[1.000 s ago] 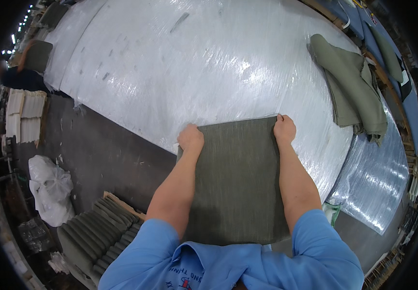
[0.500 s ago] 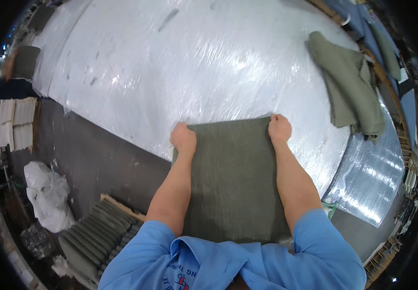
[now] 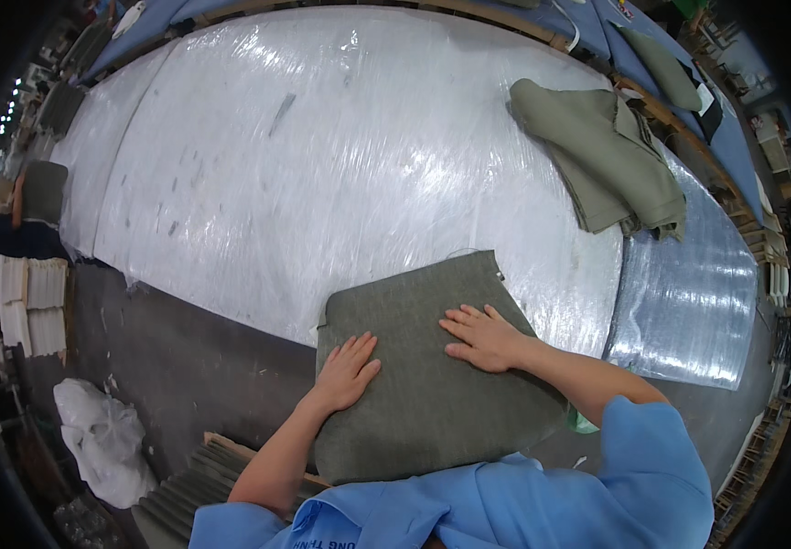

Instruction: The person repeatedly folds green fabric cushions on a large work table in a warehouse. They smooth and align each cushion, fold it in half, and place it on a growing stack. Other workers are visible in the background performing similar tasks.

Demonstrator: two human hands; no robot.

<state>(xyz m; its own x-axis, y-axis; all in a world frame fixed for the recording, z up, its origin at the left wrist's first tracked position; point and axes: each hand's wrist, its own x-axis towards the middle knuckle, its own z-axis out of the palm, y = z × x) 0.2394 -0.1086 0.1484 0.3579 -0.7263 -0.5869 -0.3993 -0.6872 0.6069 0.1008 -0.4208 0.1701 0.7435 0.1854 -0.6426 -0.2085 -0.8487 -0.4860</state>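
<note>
A dark olive fabric-covered panel, like a cushion cover [image 3: 414, 403], lies in front of me, its far part resting on the plastic-wrapped table [image 3: 258, 210] and its near end by my shirt. My left hand [image 3: 347, 371] rests flat on its left side with fingers stretched out. My right hand [image 3: 482, 339] is laid palm down on its upper right part, fingers spread. Neither hand grips anything. The far right corner of the cover comes to a point, with a small pale spot on its edge.
Folded olive cloth [image 3: 597, 156] lies at the table's right. Beside it is a lower silvery plastic-wrapped surface [image 3: 688, 284]. A white plastic bag [image 3: 102, 439] sits on the floor at left, near a row of olive cushions [image 3: 199, 489]. A pale stack [image 3: 34, 306] stands further left, by another person [image 3: 25, 233].
Both hands have let go of the cover's far corners and now lie flat on its surface, closer to me. The cover has turned slightly and my view has shifted.
</note>
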